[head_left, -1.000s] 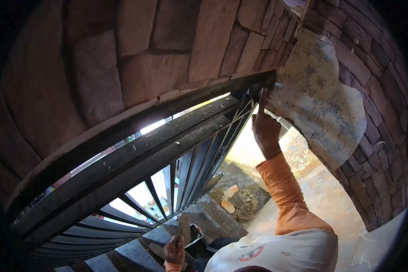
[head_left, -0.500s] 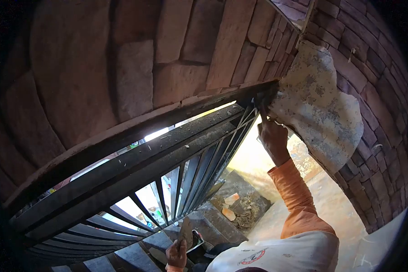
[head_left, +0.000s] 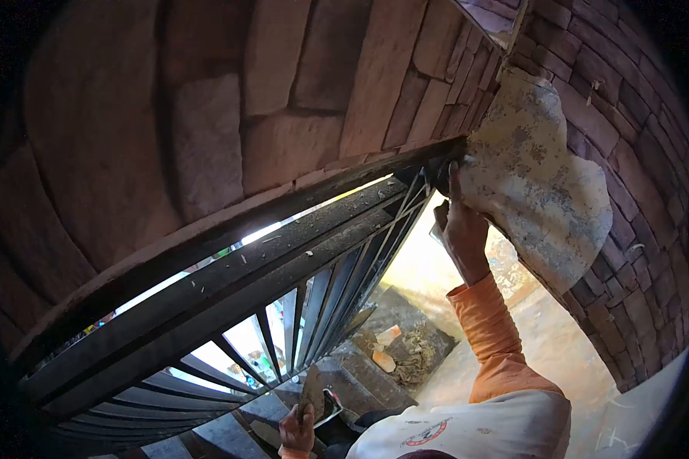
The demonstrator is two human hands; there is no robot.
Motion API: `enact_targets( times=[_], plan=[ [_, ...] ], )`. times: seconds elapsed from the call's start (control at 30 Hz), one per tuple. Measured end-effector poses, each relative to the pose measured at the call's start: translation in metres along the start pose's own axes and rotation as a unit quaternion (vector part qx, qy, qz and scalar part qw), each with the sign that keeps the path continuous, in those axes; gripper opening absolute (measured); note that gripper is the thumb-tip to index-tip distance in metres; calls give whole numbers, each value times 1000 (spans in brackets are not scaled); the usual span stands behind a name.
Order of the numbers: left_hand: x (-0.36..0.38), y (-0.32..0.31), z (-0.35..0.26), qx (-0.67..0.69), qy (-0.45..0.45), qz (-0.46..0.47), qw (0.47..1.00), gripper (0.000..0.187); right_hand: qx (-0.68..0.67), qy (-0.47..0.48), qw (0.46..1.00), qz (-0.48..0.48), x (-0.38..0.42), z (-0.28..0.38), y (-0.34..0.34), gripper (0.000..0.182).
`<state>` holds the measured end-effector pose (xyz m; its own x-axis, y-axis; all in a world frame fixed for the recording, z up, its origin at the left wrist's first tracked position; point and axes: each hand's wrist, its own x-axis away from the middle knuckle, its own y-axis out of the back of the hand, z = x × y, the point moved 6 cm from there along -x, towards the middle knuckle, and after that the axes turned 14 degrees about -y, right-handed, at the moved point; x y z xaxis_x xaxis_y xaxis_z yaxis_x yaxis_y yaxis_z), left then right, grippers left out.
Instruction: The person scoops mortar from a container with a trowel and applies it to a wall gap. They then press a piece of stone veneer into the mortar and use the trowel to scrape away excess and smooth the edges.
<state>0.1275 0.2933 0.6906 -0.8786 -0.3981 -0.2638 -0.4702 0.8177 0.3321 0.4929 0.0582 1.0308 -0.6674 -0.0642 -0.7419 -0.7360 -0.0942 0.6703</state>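
In the lower part of the head view, my left hand (head_left: 296, 432) is closed around a trowel (head_left: 311, 392), its dull brown blade pointing up. My right hand (head_left: 465, 233) is raised at the wall corner, the index finger stretched up against the dark gap beside the bare plaster patch (head_left: 540, 183). Its other fingers are curled. A small greyish edge shows at the palm side of that hand, but I cannot make out what it is. Just left of the finger, the dark metal grille (head_left: 298, 260) meets the corner.
Stone-patterned wall covering (head_left: 298, 76) spans the top, and more stone pattern (head_left: 635, 191) lies to the right. Crumbs lie on the grille's top ledge (head_left: 230, 268). Rubble (head_left: 406, 352) with orange-brown pieces sits on the floor below. Bright light comes through the bars.
The right index finger now points straight up at the corner gap, where the fingers were bent into shadow before. The camera view has shifted slightly. My left hand keeps hold of the trowel.
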Motion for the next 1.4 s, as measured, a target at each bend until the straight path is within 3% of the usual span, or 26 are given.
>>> enact_targets(
  times=[0.17, 0.23, 0.27, 0.43, 0.6, 0.67, 0.7, 0.77, 0.83, 0.9, 1.0, 1.07, 1.1, 1.17, 1.2, 1.27, 1.33, 1.37, 1.4],
  plan=[
    [-4, -6, 12, -30, -32, 3, 999, 40, 10, 84, 989, -120, -12, 15, -8, 92],
    [-2, -7, 13, -41, -3, 24, 999, 39, 59, 58, 992, -92, -7, 17, -17, 98],
    [-5, -6, 5, -1, 12, 25, 1000, 40, 51, 20, 998, -24, -9, 21, -13, 101],
    [-5, 2, -3, 0, -9, 10, 1000, 40, 11, 104, 989, -108, -5, 13, 6, 99],
    [7, 3, -1, 4, -23, -19, 1000, 38, -46, 84, 991, -96, -11, 8, -3, 96],
    [12, 3, 2, 18, 24, 1, 1000, 37, -52, 74, 992, -93, -18, 12, -12, 95],
    [16, 1, 8, 19, 25, 3, 1000, 37, -29, 34, 998, -45, -22, 13, -20, 95],
    [21, 4, 5, -59, -62, -24, 996, 37, 0, -10, 1000, 7, -16, 1, -23, 96],
    [20, 8, 4, -36, -42, -6, 998, 37, -35, 79, 992, -96, -16, 4, -8, 96],
    [19, 8, 4, -14, -21, 13, 1000, 37, -42, 105, 990, -83, -10, 8, 6, 90],
    [29, 5, 9, -19, -47, -20, 998, 36, -85, 117, 979, -141, -5, 8, 18, 90],
    [35, 4, -4, -129, -189, -69, 971, 25, 7, 10, 1000, 10, -24, 3, -6, 93],
    [33, 4, -1, -131, -189, -69, 971, 25, 5, 10, 1000, 10, -26, 8, -4, 93],
    [37, -5, 18, -46, -43, -17, 998, 26, 8, 11, 1000, 4, -21, 9, 6, 88],
    [31, -1, 5, -46, -42, -12, 998, 26, 11, 8, 1000, 8, -12, 2, 8, 88],
    [8, 0, -12, 93, 42, -14, 995, 37, -143, 58, 986, -63, 18, -2, 25, 77],
    [-8, -16, -22, 162, 61, -55, 983, 32, -188, 71, 979, -24, 82, -4, 21, 17],
    [-16, -26, -27, 231, 77, -97, 965, 28, -228, 51, 962, 140, 129, -15, -13, 11],
    [-25, -36, -35, 232, 82, -95, 965, 28, -336, 54, 864, 371, 177, -18, -31, 12]
  ],
)
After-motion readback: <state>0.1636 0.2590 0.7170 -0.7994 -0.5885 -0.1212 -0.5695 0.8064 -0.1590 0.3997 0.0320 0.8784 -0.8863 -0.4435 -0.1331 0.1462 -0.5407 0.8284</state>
